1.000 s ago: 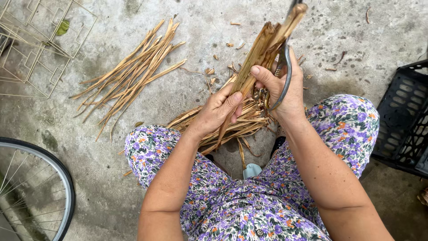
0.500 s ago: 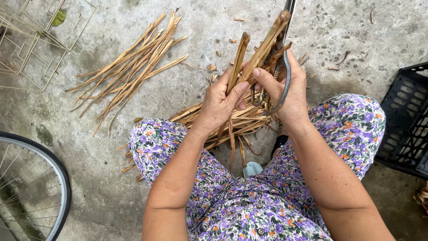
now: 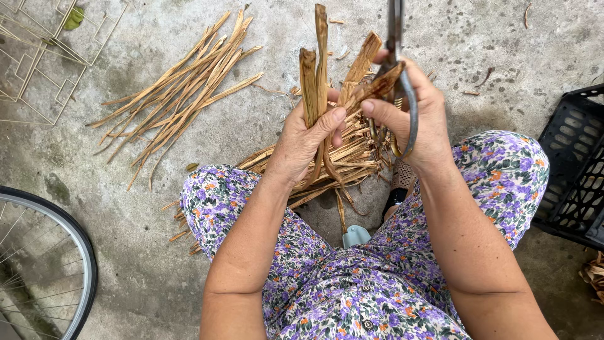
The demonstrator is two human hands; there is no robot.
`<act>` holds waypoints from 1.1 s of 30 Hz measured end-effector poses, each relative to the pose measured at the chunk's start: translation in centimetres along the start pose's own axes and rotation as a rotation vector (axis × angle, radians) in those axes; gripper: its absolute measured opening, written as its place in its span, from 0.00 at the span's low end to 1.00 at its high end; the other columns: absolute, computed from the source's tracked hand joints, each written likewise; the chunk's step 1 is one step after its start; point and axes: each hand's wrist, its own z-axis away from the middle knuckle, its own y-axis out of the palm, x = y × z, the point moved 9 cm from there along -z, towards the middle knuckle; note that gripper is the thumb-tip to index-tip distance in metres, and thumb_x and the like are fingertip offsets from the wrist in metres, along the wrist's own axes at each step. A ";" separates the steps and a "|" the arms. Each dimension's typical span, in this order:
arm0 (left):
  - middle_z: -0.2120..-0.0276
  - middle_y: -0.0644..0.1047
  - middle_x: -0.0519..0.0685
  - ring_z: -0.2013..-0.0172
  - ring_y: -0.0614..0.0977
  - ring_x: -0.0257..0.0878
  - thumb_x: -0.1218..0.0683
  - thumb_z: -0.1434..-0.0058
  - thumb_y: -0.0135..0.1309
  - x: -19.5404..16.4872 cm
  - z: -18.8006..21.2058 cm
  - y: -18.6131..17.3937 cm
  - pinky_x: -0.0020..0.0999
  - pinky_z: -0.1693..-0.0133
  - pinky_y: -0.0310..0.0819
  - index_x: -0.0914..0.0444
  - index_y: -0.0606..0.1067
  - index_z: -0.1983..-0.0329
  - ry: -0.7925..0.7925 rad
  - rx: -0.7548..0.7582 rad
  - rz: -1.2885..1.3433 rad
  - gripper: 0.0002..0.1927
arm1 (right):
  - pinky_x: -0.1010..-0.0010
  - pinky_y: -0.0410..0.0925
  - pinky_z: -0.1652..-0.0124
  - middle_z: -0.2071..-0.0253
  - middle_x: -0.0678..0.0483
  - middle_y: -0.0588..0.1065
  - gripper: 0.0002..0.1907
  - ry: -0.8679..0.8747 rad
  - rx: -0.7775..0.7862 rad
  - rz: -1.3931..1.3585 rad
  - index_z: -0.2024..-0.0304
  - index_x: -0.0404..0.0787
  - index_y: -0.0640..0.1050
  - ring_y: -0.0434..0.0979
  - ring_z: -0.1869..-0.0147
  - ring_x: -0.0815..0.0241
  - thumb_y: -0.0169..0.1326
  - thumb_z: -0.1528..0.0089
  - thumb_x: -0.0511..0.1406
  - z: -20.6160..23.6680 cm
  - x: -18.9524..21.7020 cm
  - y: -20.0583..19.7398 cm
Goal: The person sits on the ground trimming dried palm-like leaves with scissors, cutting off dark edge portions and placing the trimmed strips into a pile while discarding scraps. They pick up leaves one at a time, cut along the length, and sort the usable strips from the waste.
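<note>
Between my two hands, over my knees, I hold a few dry brown strips [image 3: 318,75] upright. My left hand [image 3: 305,135] is closed around their lower part, thumb pressed across the front, the other fingers wrapped behind; the tops stand well above my fingertips. My right hand [image 3: 412,113] sits just beside it, thumb and forefinger pinching a shorter, darker strip [image 3: 371,85] that touches the bunch. The same hand grips a pair of scissors [image 3: 399,69], my fingers curled through the handle loop, the blades pointing up and away from my knuckles; I cannot tell whether the blades are parted. Below my fingers a heap of strips [image 3: 343,160] lies on the concrete floor [image 3: 277,38] between my knees. Far off past my left hand lies a fanned bundle of strips [image 3: 182,88]. Beyond my right wrist stands a black crate [image 3: 576,164].
</note>
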 end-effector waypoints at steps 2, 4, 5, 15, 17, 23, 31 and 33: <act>0.64 0.77 0.48 0.66 0.80 0.35 0.53 0.34 0.62 -0.3 0.1 -0.1 0.28 0.63 0.80 0.67 0.74 0.43 0.006 0.008 -0.048 0.20 | 0.75 0.76 0.56 0.61 0.56 0.77 0.29 -0.027 -0.063 -0.021 0.35 0.38 0.71 0.79 0.57 0.66 0.66 0.38 0.27 -0.1 0.2 -0.7; 0.64 0.79 0.47 0.63 0.82 0.34 0.52 0.35 0.62 -0.1 0.4 0.1 0.27 0.59 0.82 0.67 0.76 0.47 -0.011 0.045 -0.061 0.18 | 0.76 0.74 0.56 0.61 0.58 0.76 0.31 -0.050 -0.058 -0.242 0.34 0.38 0.70 0.78 0.57 0.67 0.65 0.38 0.27 -0.1 0.4 -0.8; 0.65 0.79 0.46 0.64 0.82 0.34 0.52 0.36 0.63 0.0 0.5 -0.1 0.27 0.61 0.81 0.66 0.76 0.48 -0.029 0.020 -0.057 0.18 | 0.76 0.74 0.57 0.62 0.58 0.76 0.31 -0.049 -0.056 -0.226 0.34 0.38 0.70 0.78 0.58 0.67 0.65 0.38 0.27 -0.1 0.4 -0.8; 0.66 0.80 0.49 0.70 0.79 0.33 0.52 0.36 0.64 -2.7 -0.1 -4.3 0.27 0.66 0.78 0.64 0.78 0.56 0.211 -0.182 0.088 0.12 | 0.78 0.68 0.55 0.57 0.59 0.75 0.30 0.050 0.051 0.057 0.34 0.41 0.71 0.74 0.54 0.69 0.65 0.37 0.38 0.4 -1.1 0.2; 0.66 0.81 0.50 0.70 0.79 0.33 0.53 0.36 0.64 -3.6 0.1 -5.6 0.26 0.66 0.76 0.64 0.78 0.56 0.271 -0.228 0.117 0.11 | 0.77 0.68 0.57 0.57 0.58 0.74 0.32 0.068 0.104 0.118 0.34 0.41 0.73 0.73 0.55 0.69 0.66 0.39 0.40 0.6 -1.6 0.6; 0.67 0.80 0.49 0.70 0.79 0.33 0.54 0.36 0.64 -5.0 0.4 -6.8 0.25 0.66 0.75 0.65 0.77 0.53 0.326 -0.255 0.106 0.13 | 0.77 0.72 0.52 0.55 0.57 0.75 0.35 0.092 0.238 0.176 0.34 0.38 0.72 0.75 0.51 0.69 0.67 0.41 0.40 1.0 -2.9 1.6; 0.68 0.80 0.49 0.72 0.79 0.31 0.53 0.38 0.65 -4.0 0.1 -5.8 0.25 0.69 0.77 0.66 0.77 0.52 0.232 -0.248 -0.023 0.16 | 0.81 0.73 0.58 0.59 0.62 0.79 0.28 0.113 0.201 0.066 0.41 0.36 0.77 0.77 0.57 0.74 0.68 0.43 0.35 1.0 -2.6 1.9; 0.68 0.79 0.49 0.72 0.78 0.31 0.53 0.38 0.65 -4.1 0.0 -5.9 0.24 0.69 0.75 0.66 0.77 0.52 0.234 -0.251 -0.020 0.16 | 0.80 0.63 0.72 0.70 0.59 0.74 0.26 0.217 0.127 0.099 0.44 0.37 0.80 0.70 0.71 0.72 0.68 0.44 0.34 1.1 -3.4 1.3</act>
